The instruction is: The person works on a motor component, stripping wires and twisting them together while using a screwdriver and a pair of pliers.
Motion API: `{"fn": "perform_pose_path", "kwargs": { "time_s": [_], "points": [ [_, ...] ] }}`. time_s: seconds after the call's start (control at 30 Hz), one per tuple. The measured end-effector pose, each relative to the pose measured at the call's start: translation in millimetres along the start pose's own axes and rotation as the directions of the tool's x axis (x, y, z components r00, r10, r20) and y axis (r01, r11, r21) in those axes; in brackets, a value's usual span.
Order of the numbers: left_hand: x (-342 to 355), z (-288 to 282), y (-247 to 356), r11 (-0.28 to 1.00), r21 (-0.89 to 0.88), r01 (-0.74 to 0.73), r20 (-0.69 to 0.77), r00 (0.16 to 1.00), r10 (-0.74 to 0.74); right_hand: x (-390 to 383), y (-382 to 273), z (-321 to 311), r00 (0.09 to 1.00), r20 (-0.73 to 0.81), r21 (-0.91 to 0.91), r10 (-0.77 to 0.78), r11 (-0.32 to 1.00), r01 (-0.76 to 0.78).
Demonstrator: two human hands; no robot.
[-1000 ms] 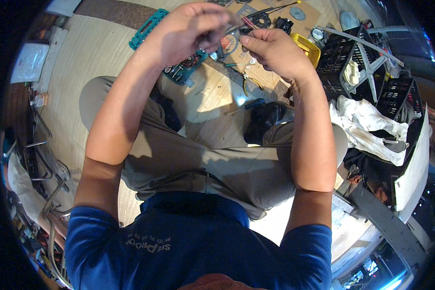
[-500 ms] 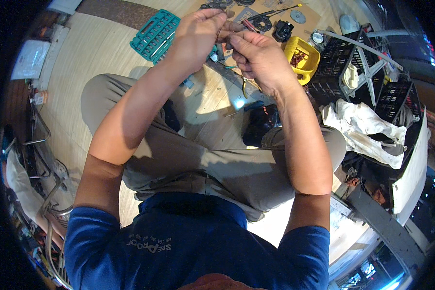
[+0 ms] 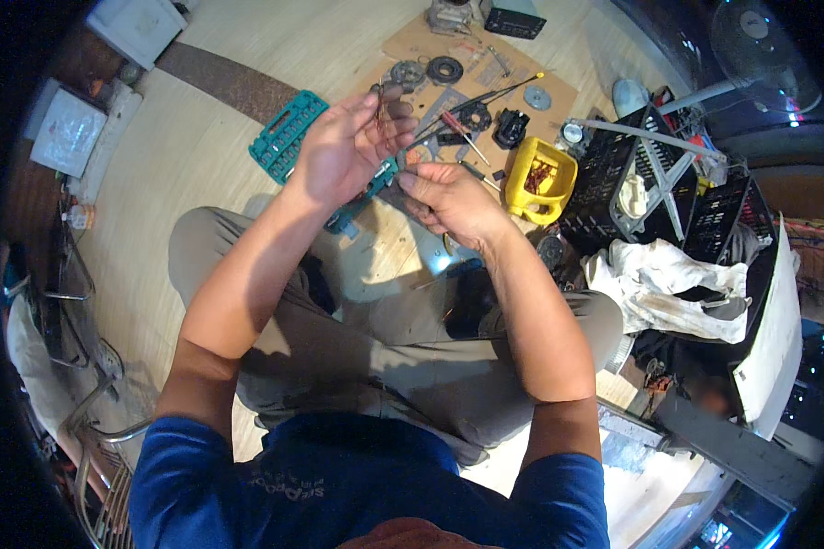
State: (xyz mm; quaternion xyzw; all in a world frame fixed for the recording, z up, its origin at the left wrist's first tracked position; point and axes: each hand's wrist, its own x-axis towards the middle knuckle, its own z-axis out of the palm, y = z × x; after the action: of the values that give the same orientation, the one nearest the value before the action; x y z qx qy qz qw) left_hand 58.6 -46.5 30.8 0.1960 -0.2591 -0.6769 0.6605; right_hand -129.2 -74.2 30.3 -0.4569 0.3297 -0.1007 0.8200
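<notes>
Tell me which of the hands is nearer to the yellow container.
Right. The right hand is to the left of the yellow container, apart from it; the left hand is farther off, beyond the right hand.

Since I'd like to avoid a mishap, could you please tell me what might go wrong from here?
The small dark piece pinched in the right hand could slip and get lost on the cluttered brown cardboard sheet. The open-topped yellow plastic container to that hand's right might be knocked, spilling its small reddish-brown pieces.
</notes>
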Motion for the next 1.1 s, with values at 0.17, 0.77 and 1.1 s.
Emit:
{"fn": "perform_pose_path", "kwargs": {
  "time_s": [0.17,0.77,1.1],
  "points": [
    [-5,13,-2,0.994,0.03,0.105,-0.114,0.988,-0.101,0,-5,-12,0.999,-0.031,-0.125,-0.02,0.992,0.016],
    [-14,47,-20,0.252,0.953,0.169,-0.134,0.98,-0.15,-28,-32,-25,0.959,-0.277,-0.092,-0.056,0.995,0.032],
    [-13,39,-29,-0.123,0.992,-0.027,0.028,1.0,0.005,-18,-23,-20,0.896,-0.377,-0.279,-0.235,0.951,0.132]
  ]
}}
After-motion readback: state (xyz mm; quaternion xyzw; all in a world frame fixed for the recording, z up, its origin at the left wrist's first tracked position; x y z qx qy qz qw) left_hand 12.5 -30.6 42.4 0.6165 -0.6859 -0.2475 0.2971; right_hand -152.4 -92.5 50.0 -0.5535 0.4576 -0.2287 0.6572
